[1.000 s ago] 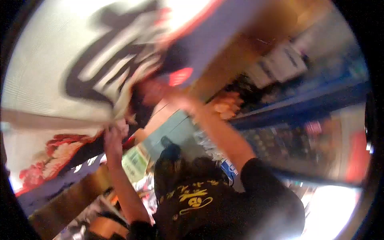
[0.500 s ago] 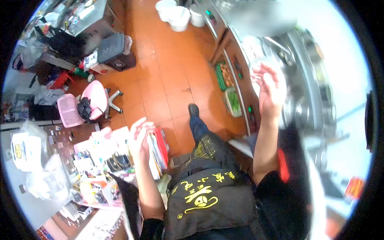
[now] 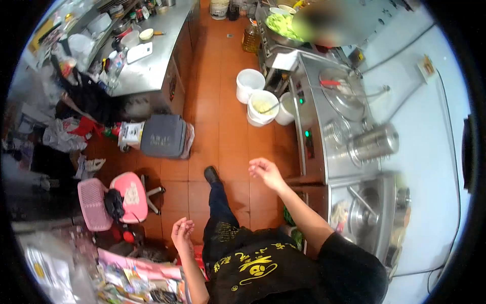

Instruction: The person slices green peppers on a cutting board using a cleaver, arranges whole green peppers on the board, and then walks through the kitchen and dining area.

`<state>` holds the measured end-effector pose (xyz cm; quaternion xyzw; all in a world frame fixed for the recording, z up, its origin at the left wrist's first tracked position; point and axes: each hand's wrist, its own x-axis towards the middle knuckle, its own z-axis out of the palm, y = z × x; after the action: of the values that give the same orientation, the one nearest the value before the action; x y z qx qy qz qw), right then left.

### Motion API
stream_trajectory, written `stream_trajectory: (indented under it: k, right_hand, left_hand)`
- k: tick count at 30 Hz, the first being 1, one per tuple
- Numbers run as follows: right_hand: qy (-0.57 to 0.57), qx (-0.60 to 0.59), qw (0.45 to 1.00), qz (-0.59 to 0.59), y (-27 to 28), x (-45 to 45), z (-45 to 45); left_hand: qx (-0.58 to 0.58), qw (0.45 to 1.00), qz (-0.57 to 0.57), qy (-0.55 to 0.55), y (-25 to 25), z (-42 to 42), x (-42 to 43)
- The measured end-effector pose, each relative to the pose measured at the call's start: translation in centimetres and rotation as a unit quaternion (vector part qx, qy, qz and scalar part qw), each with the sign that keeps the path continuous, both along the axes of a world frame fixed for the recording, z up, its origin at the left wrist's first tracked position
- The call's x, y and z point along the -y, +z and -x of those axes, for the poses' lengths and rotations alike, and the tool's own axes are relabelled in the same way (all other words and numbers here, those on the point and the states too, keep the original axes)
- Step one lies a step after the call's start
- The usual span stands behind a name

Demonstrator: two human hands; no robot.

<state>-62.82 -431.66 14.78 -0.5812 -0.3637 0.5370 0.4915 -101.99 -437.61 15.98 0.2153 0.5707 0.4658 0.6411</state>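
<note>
My left hand [image 3: 183, 234] hangs in the air in front of my black apron [image 3: 283, 266], fingers loosely bent and holding nothing. It is nearest to the cluttered pink-edged table [image 3: 147, 267] at the lower left. Over the orange tiled floor [image 3: 230, 147] I hold out my right hand [image 3: 266, 174], also without anything in it, its fingers slightly curled and apart. Neither hand touches an object. One shoe [image 3: 211, 175] is stretched forward on the tiles.
White buckets [image 3: 250, 86] stand beside the steel cooking counter [image 3: 316, 142] on the right. Behind it is a sink [image 3: 364, 210]. A grey-lidded bin [image 3: 163, 136] and a pink chair [image 3: 130, 195] line the left. Chopped greens fill a large bowl [image 3: 284, 28] ahead.
I have moved forward: the buckets, bin and chair appear lower and closer. My right hand has come down and inward from beside the counter. My left hand sits lower in view.
</note>
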Motion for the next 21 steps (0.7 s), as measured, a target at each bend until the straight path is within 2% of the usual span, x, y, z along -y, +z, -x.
stream_trajectory:
  k: [2, 4, 6, 8, 12, 14, 16, 17, 18, 19, 20, 21]
  right_hand:
    - [0.045, 0.143, 0.988, 0.026, -1.5, -5.7, -1.3]
    - [0.071, 0.172, 0.976, 0.115, -2.6, -10.3, -3.9]
    - [0.059, 0.152, 0.981, 0.109, -1.8, -14.9, -6.7]
    - [-0.015, 0.022, 0.981, 0.191, 1.3, -20.8, -9.3]
    - [-0.135, 0.012, 0.968, 0.21, -0.8, -32.8, -16.2]
    - [-0.143, 0.015, 0.967, 0.211, -3.9, -39.2, -20.0]
    - [-0.148, 0.017, 0.961, 0.231, -5.3, -45.6, -23.4]
    - [-0.187, -0.025, 0.956, 0.225, -7.4, -49.3, -25.2]
    - [-0.177, 0.009, 0.958, 0.223, -7.0, -53.1, -25.9]
    - [-0.17, 0.022, 0.967, 0.191, -8.7, -56.6, -26.6]
    - [-0.166, 0.012, 0.97, 0.178, -8.5, -61.0, -27.6]
    - [-0.137, 0.076, 0.976, 0.15, -8.6, -65.8, -31.2]
  left_hand:
    - [-0.011, 1.0, -0.004, -0.005, -0.2, -2.2, -9.2]
    - [-0.07, 0.997, 0.017, -0.013, 0.6, -5.1, -18.0]
    - [-0.057, 0.996, -0.029, -0.066, 2.1, -8.6, -27.0]
    - [-0.068, 0.987, -0.089, -0.116, 4.4, -11.2, -38.8]
    - [-0.086, 0.957, -0.164, -0.224, 9.3, -20.7, -58.0]
    - [-0.059, 0.948, -0.187, -0.249, 8.4, -25.6, -66.1]
    - [-0.107, 0.929, -0.204, -0.291, 7.4, -29.6, -72.6]
    - [-0.079, 0.927, -0.196, -0.311, 7.7, -32.2, -76.2]
    - [-0.055, 0.935, -0.131, -0.324, 6.1, -33.1, -79.0]
    - [-0.039, 0.946, -0.078, -0.313, 6.8, -33.7, -81.2]
    - [-0.065, 0.949, -0.056, -0.304, 6.8, -34.6, -83.8]
    - [-0.039, 0.959, -0.047, -0.275, 4.7, -37.6, -86.7]
